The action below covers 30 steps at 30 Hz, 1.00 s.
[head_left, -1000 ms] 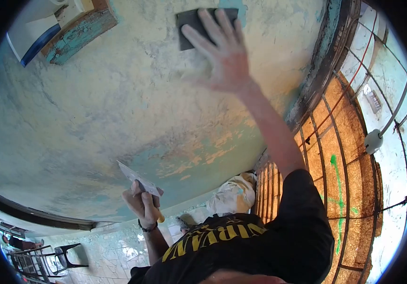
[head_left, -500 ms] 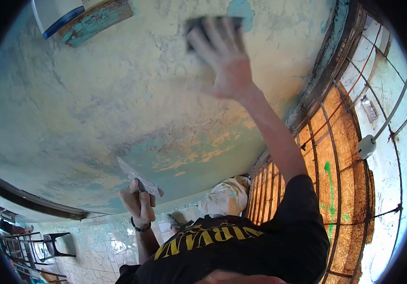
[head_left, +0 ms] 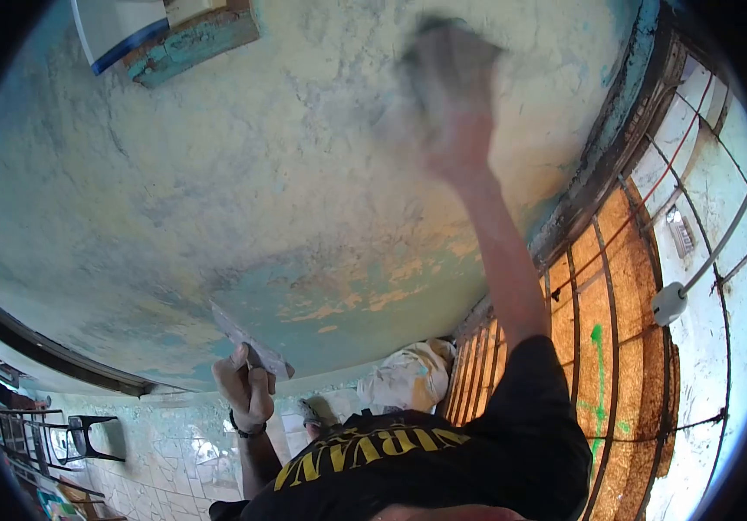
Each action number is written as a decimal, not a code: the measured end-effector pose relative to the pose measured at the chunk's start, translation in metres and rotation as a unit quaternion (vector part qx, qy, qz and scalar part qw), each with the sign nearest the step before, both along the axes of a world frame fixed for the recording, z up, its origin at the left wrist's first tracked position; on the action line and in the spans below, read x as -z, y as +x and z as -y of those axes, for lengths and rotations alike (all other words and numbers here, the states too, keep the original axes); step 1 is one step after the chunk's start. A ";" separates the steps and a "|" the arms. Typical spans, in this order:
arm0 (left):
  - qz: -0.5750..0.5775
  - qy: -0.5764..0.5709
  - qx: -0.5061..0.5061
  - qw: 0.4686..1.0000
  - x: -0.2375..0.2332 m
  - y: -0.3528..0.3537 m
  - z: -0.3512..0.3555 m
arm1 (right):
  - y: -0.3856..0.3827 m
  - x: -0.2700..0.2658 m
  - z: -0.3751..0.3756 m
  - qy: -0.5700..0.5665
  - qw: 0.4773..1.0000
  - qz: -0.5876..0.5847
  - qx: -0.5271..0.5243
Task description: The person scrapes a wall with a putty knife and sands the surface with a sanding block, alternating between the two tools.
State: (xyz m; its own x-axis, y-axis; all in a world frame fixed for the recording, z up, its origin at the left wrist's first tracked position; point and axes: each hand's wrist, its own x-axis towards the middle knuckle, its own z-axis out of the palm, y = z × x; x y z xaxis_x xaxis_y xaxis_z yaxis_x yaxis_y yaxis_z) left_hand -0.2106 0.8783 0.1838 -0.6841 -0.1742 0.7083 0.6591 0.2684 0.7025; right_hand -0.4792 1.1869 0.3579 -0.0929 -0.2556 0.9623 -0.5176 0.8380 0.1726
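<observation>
My right hand (head_left: 462, 117), blurred by motion, presses a dark piece of sandpaper (head_left: 430, 39) against the patchy wall (head_left: 217, 156) at the upper right. My arm is stretched out towards it. Lower down, my left hand (head_left: 246, 388) is closed around a putty knife (head_left: 247, 341), its wide, pale-smeared blade pointing up and left near the wall. Cream, grey and green patches of worn paint cover the wall, with flaking orange-cream spots low on it.
A metal grille (head_left: 577, 321) backed by an orange board runs along the right, beside a white cable box (head_left: 669, 304). A stained cloth bundle (head_left: 408, 375) lies below the wall. A dark stool (head_left: 95, 437) stands lower left. A turquoise-painted ledge (head_left: 195, 52) juts out at upper left.
My right hand has swept to the right along the wall with the sandpaper. My left hand keeps the putty knife in nearly the same place, and the view has shifted slightly.
</observation>
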 end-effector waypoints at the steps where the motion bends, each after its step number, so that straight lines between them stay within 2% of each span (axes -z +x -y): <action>1: -0.003 0.023 -0.024 0.999 -0.001 0.001 -0.008 | -0.003 -0.005 -0.001 -0.017 1.000 -0.022 -0.009; 2: -0.002 0.044 -0.045 0.998 -0.002 0.002 -0.011 | -0.005 -0.006 -0.003 -0.036 0.998 -0.040 -0.015; 4: -0.006 0.005 -0.020 1.000 0.000 -0.004 -0.005 | -0.015 -0.014 -0.008 -0.072 0.994 -0.077 -0.026; 6: -0.007 -0.027 0.030 0.999 0.008 -0.006 0.003 | -0.016 -0.025 -0.009 -0.083 0.994 -0.064 0.005; 8: -0.004 -0.066 0.105 0.992 0.014 -0.001 0.016 | 0.020 -0.005 0.029 0.005 0.998 -0.002 -0.055; 9: 0.007 -0.055 0.095 0.994 0.013 0.001 0.014 | 0.039 0.008 0.036 0.077 0.994 0.048 -0.064; 12: 0.016 -0.048 0.073 0.996 0.008 0.000 0.010 | 0.001 -0.014 -0.004 -0.033 0.999 -0.018 -0.011; 13: 0.009 -0.061 0.070 0.996 0.008 0.001 0.012 | -0.015 -0.027 -0.017 -0.169 0.980 -0.098 -0.046; 16: 0.002 -0.055 0.068 0.996 0.003 0.005 0.008 | 0.011 -0.015 0.013 -0.041 0.998 -0.028 -0.048; 18: 0.007 -0.031 0.031 0.999 -0.005 0.002 0.002 | 0.005 -0.010 0.001 -0.052 0.997 -0.039 -0.041; 20: 0.018 0.007 -0.049 0.999 -0.011 -0.003 -0.012 | -0.014 -0.008 -0.019 -0.062 0.996 -0.053 -0.037; 21: 0.022 0.005 -0.040 0.999 -0.011 -0.002 -0.011 | -0.025 -0.018 -0.027 -0.172 0.979 -0.102 -0.027; 24: 0.026 0.024 -0.016 0.999 -0.009 -0.002 -0.013 | 0.004 -0.004 0.013 -0.055 0.995 -0.057 -0.063; 26: 0.027 0.058 -0.008 0.998 -0.002 -0.003 -0.016 | -0.014 -0.009 -0.010 -0.089 0.990 -0.090 -0.058; 28: 0.017 0.025 0.023 0.999 0.014 -0.008 -0.005 | -0.035 -0.020 -0.031 -0.120 0.983 -0.127 -0.055; 30: 0.018 0.007 0.048 0.999 0.019 -0.009 -0.003 | -0.013 -0.015 -0.009 -0.075 0.991 -0.098 -0.050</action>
